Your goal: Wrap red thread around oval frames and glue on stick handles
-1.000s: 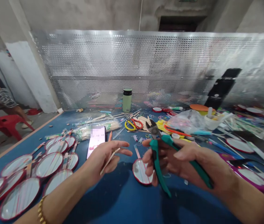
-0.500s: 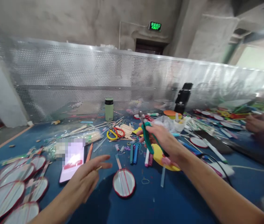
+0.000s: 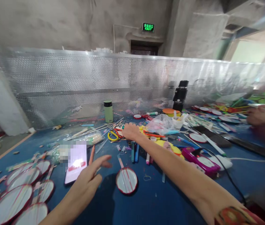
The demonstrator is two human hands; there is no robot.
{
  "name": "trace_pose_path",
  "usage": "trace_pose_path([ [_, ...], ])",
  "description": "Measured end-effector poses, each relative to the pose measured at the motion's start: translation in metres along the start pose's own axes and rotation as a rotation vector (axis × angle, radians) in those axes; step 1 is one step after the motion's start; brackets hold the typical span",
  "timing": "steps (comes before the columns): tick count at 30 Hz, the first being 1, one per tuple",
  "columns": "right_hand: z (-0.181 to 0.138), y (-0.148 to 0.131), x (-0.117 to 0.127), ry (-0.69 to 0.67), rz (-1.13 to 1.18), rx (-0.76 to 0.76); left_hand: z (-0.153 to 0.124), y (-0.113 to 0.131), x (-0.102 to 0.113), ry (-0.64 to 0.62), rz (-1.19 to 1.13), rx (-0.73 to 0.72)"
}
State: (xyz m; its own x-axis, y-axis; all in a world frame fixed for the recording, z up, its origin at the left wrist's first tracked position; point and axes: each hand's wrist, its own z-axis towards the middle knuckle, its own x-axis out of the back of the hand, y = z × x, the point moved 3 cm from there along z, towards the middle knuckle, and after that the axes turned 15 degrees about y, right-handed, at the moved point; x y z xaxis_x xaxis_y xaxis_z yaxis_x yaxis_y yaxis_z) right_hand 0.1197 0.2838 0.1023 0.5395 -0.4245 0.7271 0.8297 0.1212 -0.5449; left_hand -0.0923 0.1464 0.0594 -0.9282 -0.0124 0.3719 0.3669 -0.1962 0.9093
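My right hand (image 3: pixel 130 131) is stretched far out over the blue table (image 3: pixel 160 200), its knuckles beside the yellow and red scissors (image 3: pixel 113 135). Its fingers are turned away from me and hidden, and the green pliers do not show. My left hand (image 3: pixel 92 176) hovers low near the front with fingers stretched out, just right of a lit phone (image 3: pixel 76 162). No stick is visible in it. A round red-rimmed disc (image 3: pixel 126 180) with rubber bands across it lies between my arms.
Several more red-rimmed discs (image 3: pixel 10 203) lie at the front left. Markers (image 3: pixel 133 153), sticks, a plastic bag (image 3: pixel 160 123) and a green bottle (image 3: pixel 108 111) crowd the middle. Another person's hand (image 3: pixel 261 115) rests at the right. A perforated metal screen (image 3: pixel 76 81) closes off the back.
My right arm has reached forward from near my body to the scissors, and the green pliers it held are out of sight. The view has turned right and up. The left hand stayed low.
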Motion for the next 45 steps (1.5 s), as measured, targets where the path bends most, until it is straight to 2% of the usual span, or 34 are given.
trace_pose_path([
  [6,0.038,0.002,-0.033,0.042,-0.271,0.033,0.002,0.014,0.002,-0.115,-0.446,0.311],
  [10,0.039,-0.009,-0.031,0.055,-0.310,0.098,0.002,0.018,0.000,-0.141,-0.570,0.382],
  [13,0.012,-0.040,-0.010,0.092,-0.233,0.282,-0.001,0.019,-0.002,-0.125,-0.566,0.408],
  [14,-0.005,-0.056,0.000,0.082,-0.104,0.452,-0.002,0.019,-0.002,-0.119,-0.567,0.413],
  [17,-0.067,-0.089,0.027,-0.100,0.199,0.872,-0.005,0.022,-0.002,-0.120,-0.593,0.362],
  [18,-0.087,-0.094,0.033,-0.178,0.231,0.965,-0.006,0.024,-0.002,-0.135,-0.607,0.335],
  [19,-0.103,-0.095,0.038,-0.183,0.233,0.991,-0.007,0.025,-0.002,-0.157,-0.622,0.312],
  [23,-0.134,-0.085,0.035,-0.066,0.163,1.032,-0.011,0.029,-0.004,-0.215,-0.647,0.333],
  [26,-0.135,-0.075,0.026,0.042,0.196,1.080,-0.013,0.027,-0.006,-0.211,-0.617,0.401],
  [28,-0.133,-0.070,0.022,0.085,0.198,1.075,-0.013,0.023,-0.007,-0.179,-0.551,0.397],
  [30,-0.131,-0.063,0.020,0.099,0.172,1.031,-0.010,0.018,-0.003,-0.076,-0.391,0.295],
  [33,-0.131,-0.053,0.020,0.124,0.125,0.953,-0.005,0.014,0.003,0.084,-0.083,0.021],
  [36,-0.131,-0.046,0.019,0.174,0.108,0.923,-0.005,0.011,0.001,0.065,0.128,-0.167],
  [39,-0.131,-0.044,0.017,0.207,0.117,0.912,-0.008,0.010,-0.004,0.025,0.218,-0.188],
  [45,-0.135,-0.044,0.016,0.229,0.148,0.906,-0.015,0.008,-0.014,-0.019,0.242,-0.161],
])
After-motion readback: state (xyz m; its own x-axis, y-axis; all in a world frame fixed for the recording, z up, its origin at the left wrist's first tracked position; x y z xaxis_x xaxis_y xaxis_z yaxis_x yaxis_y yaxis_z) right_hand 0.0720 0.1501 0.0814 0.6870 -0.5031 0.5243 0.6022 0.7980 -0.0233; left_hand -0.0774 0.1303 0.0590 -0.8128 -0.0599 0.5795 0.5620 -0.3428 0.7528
